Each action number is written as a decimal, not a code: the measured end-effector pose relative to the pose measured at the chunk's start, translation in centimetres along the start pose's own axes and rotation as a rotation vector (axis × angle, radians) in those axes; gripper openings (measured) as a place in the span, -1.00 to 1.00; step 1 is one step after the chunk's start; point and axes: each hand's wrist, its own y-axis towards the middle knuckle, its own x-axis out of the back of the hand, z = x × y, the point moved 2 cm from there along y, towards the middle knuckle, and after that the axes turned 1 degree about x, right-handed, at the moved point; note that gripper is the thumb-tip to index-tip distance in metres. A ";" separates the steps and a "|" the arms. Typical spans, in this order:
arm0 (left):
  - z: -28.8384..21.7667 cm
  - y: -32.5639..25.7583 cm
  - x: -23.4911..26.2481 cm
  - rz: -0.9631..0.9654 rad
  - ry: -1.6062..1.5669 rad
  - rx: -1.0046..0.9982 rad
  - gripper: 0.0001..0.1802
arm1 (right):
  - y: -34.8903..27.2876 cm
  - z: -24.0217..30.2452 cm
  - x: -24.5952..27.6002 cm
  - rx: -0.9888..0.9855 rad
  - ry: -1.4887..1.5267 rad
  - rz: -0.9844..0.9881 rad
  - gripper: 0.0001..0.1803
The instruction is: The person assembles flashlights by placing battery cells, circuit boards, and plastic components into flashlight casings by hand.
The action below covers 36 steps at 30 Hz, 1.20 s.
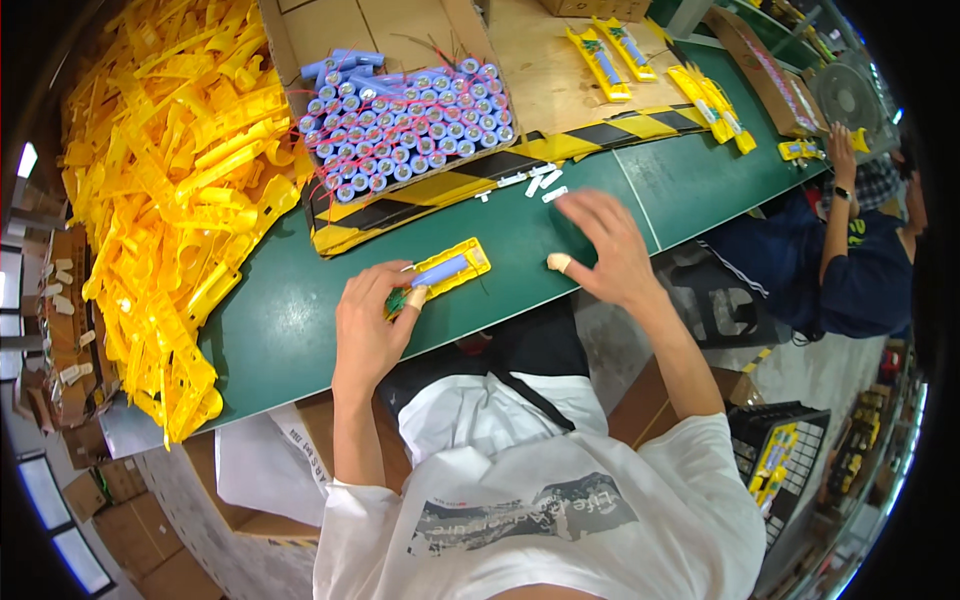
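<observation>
My left hand (pixel 374 312) is closed on the near-left end of a yellow plastic casing half (pixel 478 256) lying on the green bench. A blue-purple cylindrical battery cell (pixel 441 271) rests lengthwise in that casing. Part of a green circuit board shows by my fingers, mostly covered by them. To the right, my right hand (pixel 612 252) is over the bench with thumb and fingers apart and nothing visible between them. Its fingertips, slightly blurred, are near small white pieces (pixel 548 182). Both thumbs wear pale finger covers.
A cardboard box (pixel 400 40) of upright cells with red wires stands beyond my left hand. Yellow casing parts (pixel 190 170) heap up at the left. Striped tape (pixel 420 205) edges a wooden board. Filled casings (pixel 598 66) lie farther back; a co-worker (pixel 868 260) sits at the right.
</observation>
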 end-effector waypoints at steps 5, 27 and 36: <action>0.1 -0.5 0.3 0.018 -0.001 0.060 -0.83 | 0.5 1.5 -0.5 0.114 -0.029 0.088 -0.35; 0.0 -0.7 0.2 0.013 -0.009 -0.020 -0.81 | 6.8 3.3 -5.0 -0.425 0.940 0.430 -0.80; 0.4 -0.7 -0.1 0.004 -0.009 -0.038 -0.81 | 7.0 3.9 -4.7 -0.377 0.816 0.474 -0.83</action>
